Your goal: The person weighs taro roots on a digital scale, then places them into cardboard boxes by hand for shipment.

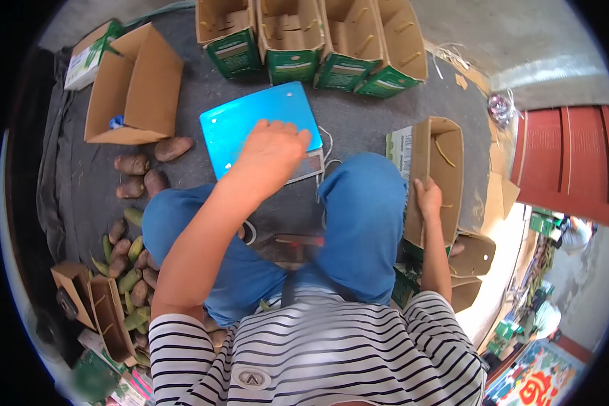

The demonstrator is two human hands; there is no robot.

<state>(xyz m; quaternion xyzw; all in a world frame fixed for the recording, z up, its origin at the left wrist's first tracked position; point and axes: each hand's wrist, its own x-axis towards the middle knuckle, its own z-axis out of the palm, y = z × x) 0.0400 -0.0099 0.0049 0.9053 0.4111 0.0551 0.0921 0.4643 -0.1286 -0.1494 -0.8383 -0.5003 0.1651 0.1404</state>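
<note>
Over the bright blue pan of a weighing scale (250, 118) is my left hand (274, 152), with its fingers curled in. Whether anything is inside those fingers is hidden. The scale lies on dark cloth in front of my knees, its pale display edge partly showing at the right. My right hand (428, 196) grips the near wall of an open cardboard box (446, 152) beside my right knee. That box has a green and white printed outside and a yellow cord handle; its inside shows bare cardboard.
Open green-printed boxes (291, 68) stand in a row beyond the scale. A brown box (155, 88) is at far left, near several reddish-brown tubers (132, 164). Mixed green and brown produce (132, 277) lies by my left leg. White cord (328, 145) loops beside the scale.
</note>
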